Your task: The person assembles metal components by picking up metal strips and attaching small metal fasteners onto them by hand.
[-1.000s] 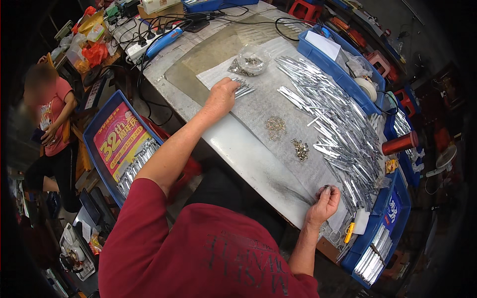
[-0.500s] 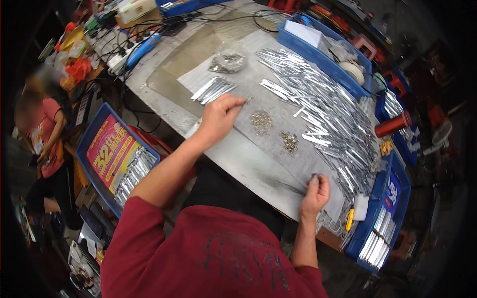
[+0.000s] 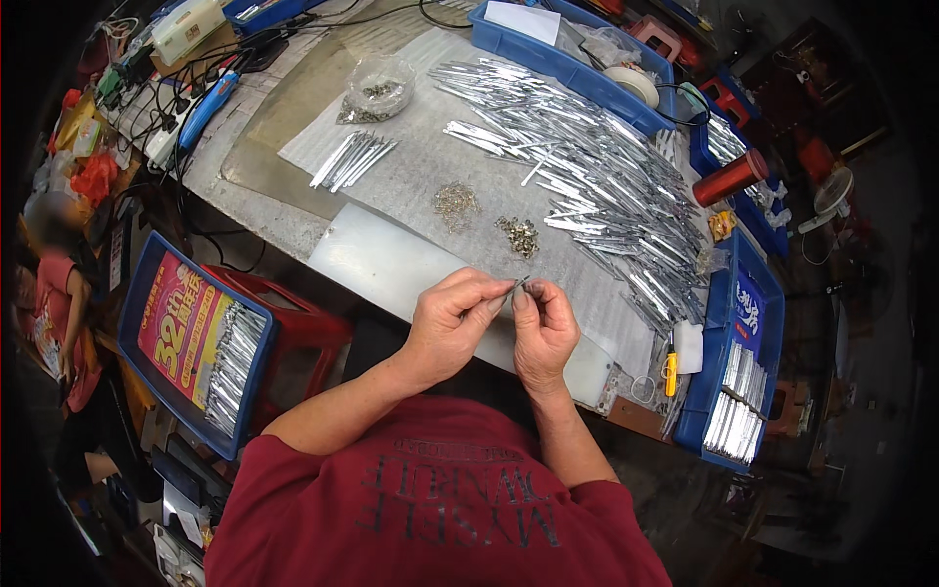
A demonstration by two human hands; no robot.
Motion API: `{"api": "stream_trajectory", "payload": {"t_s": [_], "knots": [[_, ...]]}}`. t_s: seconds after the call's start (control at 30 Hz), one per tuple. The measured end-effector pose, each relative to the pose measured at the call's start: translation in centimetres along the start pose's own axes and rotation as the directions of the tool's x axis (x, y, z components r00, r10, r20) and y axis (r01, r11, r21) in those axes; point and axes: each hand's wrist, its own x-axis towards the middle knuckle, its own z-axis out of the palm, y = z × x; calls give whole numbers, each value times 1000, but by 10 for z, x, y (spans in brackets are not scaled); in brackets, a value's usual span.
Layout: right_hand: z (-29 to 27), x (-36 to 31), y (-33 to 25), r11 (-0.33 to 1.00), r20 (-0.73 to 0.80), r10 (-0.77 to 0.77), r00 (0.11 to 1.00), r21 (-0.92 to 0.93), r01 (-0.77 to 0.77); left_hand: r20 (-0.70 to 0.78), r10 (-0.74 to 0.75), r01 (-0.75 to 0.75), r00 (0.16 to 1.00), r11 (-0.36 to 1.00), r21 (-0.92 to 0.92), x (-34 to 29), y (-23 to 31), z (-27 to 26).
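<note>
My left hand [image 3: 452, 315] and my right hand [image 3: 544, 335] meet over the table's near edge, fingertips pinched together. Between them is a tiny dark piece [image 3: 522, 282], too small to name. Under the hands lies a whitish board [image 3: 383, 258]. Just beyond are a heap of fine brass-coloured parts [image 3: 456, 203] and a heap of small shiny metal pieces [image 3: 518, 237]. A broad pile of silver metal strips [image 3: 597, 181] spreads to the right. Farther left, a small row of strips [image 3: 354, 160] lies below a clear plastic bag [image 3: 376, 90] of small parts.
A blue bin [image 3: 577, 70] borders the table's far side. Blue trays with bundled strips stand left [image 3: 194, 342], by a red stool [image 3: 305, 328], and right [image 3: 696, 411]. A yellow-handled tool [image 3: 670, 374], a red cylinder [image 3: 730, 178] and cables [image 3: 181, 103] are around. Another person [image 3: 61, 313] is at far left.
My left hand has come back from the far-left strips and my right hand has moved inward; their fingertips now meet. The view has shifted, showing more of the whitish board.
</note>
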Motion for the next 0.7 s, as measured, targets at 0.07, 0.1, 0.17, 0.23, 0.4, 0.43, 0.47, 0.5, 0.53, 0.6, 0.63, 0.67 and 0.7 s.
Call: {"api": "stream_trajectory", "payload": {"t_s": [0.07, 0.1, 0.17, 0.23, 0.4, 0.43, 0.47, 0.5, 0.53, 0.6, 0.63, 0.67, 0.7], "knots": [[1, -1, 2, 997, -21, -56, 998, -58, 54, -10, -6, 6, 1000, 1000, -18, -2, 0, 1], [2, -1, 1, 997, -18, -57, 998, -59, 56, -17, -12, 11, 1000, 999, -35, -2, 0, 2], [3, 0, -1, 986, -28, -126, 992, -110, 123, -24, -1, 0, 1000, 1000, -28, -4, 0, 4], [3, 0, -1, 985, -23, -132, 991, -112, 129, -29, 10, -11, 1000, 1000, -20, -4, 0, 6], [3, -1, -3, 988, 2, -94, 996, -126, 93, -56, 67, -65, 996, 997, 50, -5, 1, 7], [3, -2, -2, 989, 3, -86, 996, -120, 86, -62, 69, -66, 996, 996, 55, -5, 2, 7], [4, -2, -1, 991, 7, -81, 997, -110, 81, -66, 105, -99, 992, 990, 100, -6, 1, 7], [4, -2, 0, 991, 16, -86, 996, -100, 87, -69, 142, -130, 987, 980, 148, -6, 0, 7], [2, -2, 2, 995, 14, -60, 998, -81, 61, -80, 147, -133, 986, 978, 160, -5, -1, 7], [-2, -3, 4, 998, 32, -38, 999, -45, 40, -58, 72, -70, 996, 997, 42, -4, -3, 6], [-5, -3, 4, 999, 19, -18, 1000, -50, 19, -69, 64, -60, 996, 996, 68, -3, -6, 3], [-8, -3, 6, 998, 5, 3, 1000, -57, -3, -84, 69, -63, 994, 995, 82, -1, -8, -2], [-13, -2, 8, 999, 22, -2, 1000, -43, 2, -106, 112, -92, 988, 980, 176, 3, -9, -11]]}}
